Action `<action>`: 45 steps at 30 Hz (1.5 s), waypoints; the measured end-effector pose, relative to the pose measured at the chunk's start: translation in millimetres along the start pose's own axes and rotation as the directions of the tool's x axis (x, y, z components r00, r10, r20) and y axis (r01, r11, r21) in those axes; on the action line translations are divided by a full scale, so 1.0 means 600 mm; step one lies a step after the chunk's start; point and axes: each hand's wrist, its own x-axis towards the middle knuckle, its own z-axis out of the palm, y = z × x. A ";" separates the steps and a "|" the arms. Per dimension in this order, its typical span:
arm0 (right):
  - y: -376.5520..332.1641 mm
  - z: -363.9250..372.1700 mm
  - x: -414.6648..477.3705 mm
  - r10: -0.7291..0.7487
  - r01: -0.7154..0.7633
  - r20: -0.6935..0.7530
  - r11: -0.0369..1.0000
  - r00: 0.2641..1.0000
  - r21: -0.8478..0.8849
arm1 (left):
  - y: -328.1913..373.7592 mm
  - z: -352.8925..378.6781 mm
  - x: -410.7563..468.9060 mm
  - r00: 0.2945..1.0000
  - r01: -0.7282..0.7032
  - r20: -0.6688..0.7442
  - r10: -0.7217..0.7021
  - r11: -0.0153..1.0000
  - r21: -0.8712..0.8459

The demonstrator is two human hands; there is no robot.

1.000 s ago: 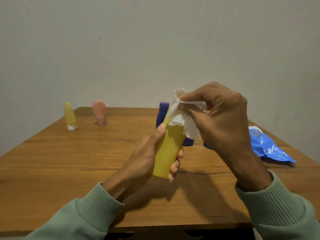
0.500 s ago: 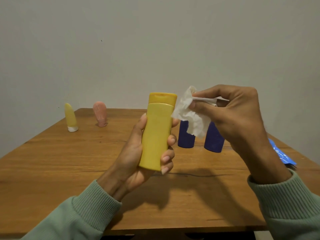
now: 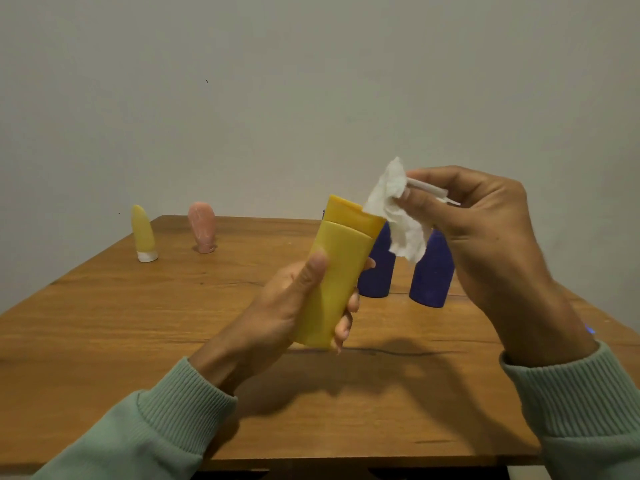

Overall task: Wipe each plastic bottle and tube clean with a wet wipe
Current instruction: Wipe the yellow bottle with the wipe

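Yellow bottle (image 3: 341, 265), plain, capped, tilted, gripped by left hand (image 3: 277, 313); right hand (image 3: 485, 233) pinches crumpled white wipe (image 3: 398, 216).

Dim, flat indoor light, broad soft-edged shadows on the brown wooden table (image 3: 104, 323), detail slightly soft throughout.

Single head-worn view, facing forward-down across table (image 3: 104, 323) toward wall (image 3: 311, 98); left hand (image 3: 287, 306), right hand (image 3: 485, 237) close in foreground.

Tops of blue bottles (image 3: 431, 282) hidden behind your yellow bottle (image 3: 332, 271) and wipe (image 3: 398, 216). Blue speck (image 3: 589, 330) at 4 o'clock unreadable. Sleeves (image 3: 145, 438) cut at 6 o'clock.
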 end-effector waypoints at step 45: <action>-0.011 -0.022 0.000 -0.006 0.192 0.359 0.853 0.933 -0.486 | -0.029 -0.031 0.007 0.856 -0.225 -0.060 0.513 0.474 0.851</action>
